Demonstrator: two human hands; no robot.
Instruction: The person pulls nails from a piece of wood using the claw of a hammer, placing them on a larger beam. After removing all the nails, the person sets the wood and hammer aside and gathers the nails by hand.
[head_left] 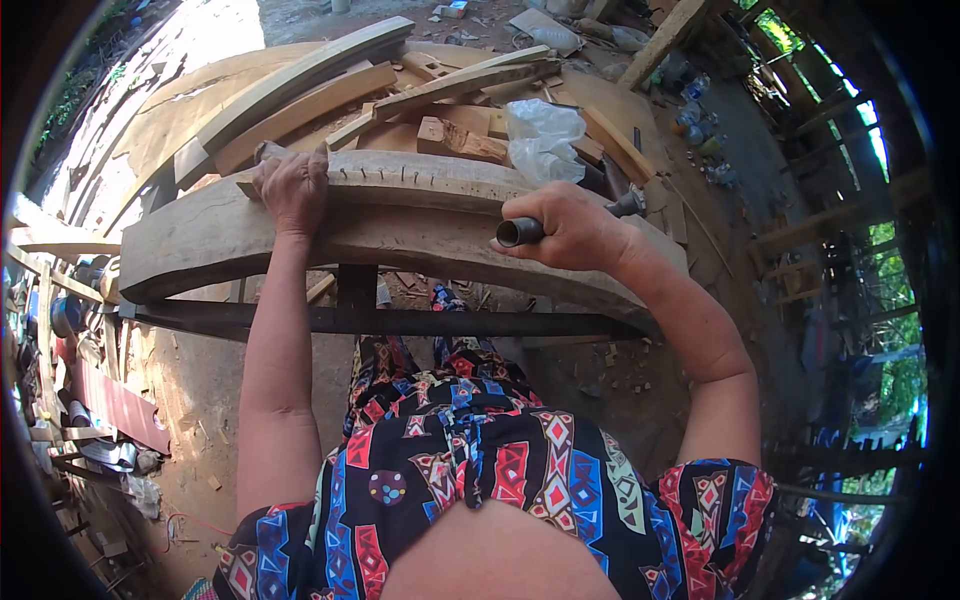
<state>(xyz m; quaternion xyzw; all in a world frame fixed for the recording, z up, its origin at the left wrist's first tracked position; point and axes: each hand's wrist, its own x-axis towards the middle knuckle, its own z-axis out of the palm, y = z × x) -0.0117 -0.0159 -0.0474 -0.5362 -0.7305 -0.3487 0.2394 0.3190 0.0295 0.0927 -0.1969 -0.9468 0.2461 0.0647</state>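
Note:
A thick, curved wooden beam lies crosswise in front of me. Along its far side runs a curved wooden strip with several nails sticking up from it. My left hand is closed over the strip near its left end, and its fingertips are partly hidden. My right hand grips a hammer with a pipe-like metal handle, above the right part of the beam. The hammer's head shows beyond the knuckles, pointing right.
Behind the beam, long wooden boards and cut blocks lie on a large wooden surface. A crumpled clear plastic bag rests among them. A dark bar runs under the beam's near side. Wood scraps litter the ground.

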